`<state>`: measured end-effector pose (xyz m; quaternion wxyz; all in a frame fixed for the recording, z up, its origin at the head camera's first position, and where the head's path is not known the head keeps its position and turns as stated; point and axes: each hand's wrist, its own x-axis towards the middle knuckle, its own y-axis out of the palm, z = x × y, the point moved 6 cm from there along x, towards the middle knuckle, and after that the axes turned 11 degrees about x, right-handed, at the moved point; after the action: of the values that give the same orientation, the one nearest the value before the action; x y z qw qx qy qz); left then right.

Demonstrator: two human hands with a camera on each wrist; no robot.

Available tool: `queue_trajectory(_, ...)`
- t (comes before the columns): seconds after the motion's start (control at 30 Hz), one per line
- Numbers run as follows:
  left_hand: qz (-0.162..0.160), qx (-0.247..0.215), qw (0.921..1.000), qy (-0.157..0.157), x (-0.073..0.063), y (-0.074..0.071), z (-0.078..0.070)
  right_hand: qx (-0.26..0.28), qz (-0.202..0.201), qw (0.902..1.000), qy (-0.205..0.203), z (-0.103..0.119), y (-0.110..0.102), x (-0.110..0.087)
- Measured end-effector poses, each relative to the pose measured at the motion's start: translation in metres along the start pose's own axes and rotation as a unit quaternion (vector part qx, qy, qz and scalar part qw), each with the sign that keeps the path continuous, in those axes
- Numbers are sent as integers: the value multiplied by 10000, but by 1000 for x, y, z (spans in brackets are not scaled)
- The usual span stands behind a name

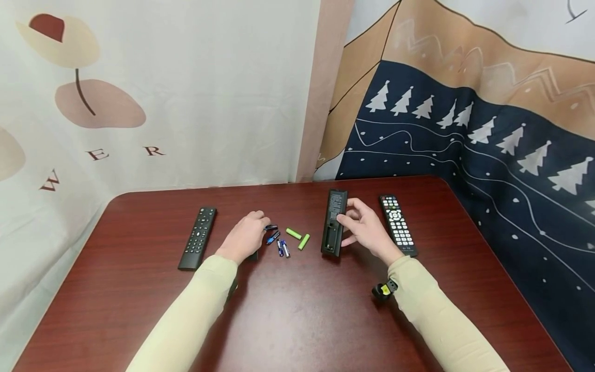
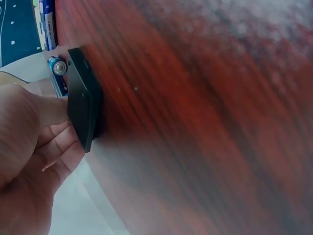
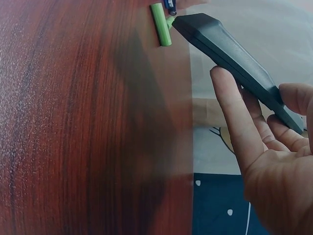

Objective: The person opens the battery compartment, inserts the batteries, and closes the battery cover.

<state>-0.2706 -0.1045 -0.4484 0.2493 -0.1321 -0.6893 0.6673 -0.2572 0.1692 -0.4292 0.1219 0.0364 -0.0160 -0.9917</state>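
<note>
My right hand (image 1: 367, 230) grips a black remote control (image 1: 335, 206) by its right side, thumb on top. Its back faces up in the head view, with the battery compartment uncovered. In the right wrist view, the remote (image 3: 230, 54) is tilted above the table, with fingers beneath it. My left hand (image 1: 244, 237) pinches a small black battery cover (image 2: 83, 98) between thumb and fingers at the tabletop; in the head view the hand hides most of it. Just right of that hand lie several blue batteries (image 1: 273, 237) and two green batteries (image 1: 304, 242).
A black remote (image 1: 199, 237) lies buttons up at the left of the brown table (image 1: 288, 320). Another remote, with white buttons (image 1: 398, 225), rests beyond the right hand. Printed curtains (image 1: 223, 103) hang directly behind the table's far edge.
</note>
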Motion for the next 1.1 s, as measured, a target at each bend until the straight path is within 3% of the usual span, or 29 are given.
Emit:
queue_trajectory(0.17,-122,-10,9999,-1,-1,-1,0,-8,-13,10000,-22,0,1,0)
queue_trajectory(0.37,-30,-75,9999,-111,-4,-2,1,-65,-33,10000,-21,0,2,-1)
queue_trajectory(0.67,47,-314,9985,-453,-9,-13,3,-158,-36,9998,-69,3,5,0)
queue_trajectory(1.1,-247,-688,9969,-301,-15,-28,-1,-72,-11,10000,-54,5,11,-1)
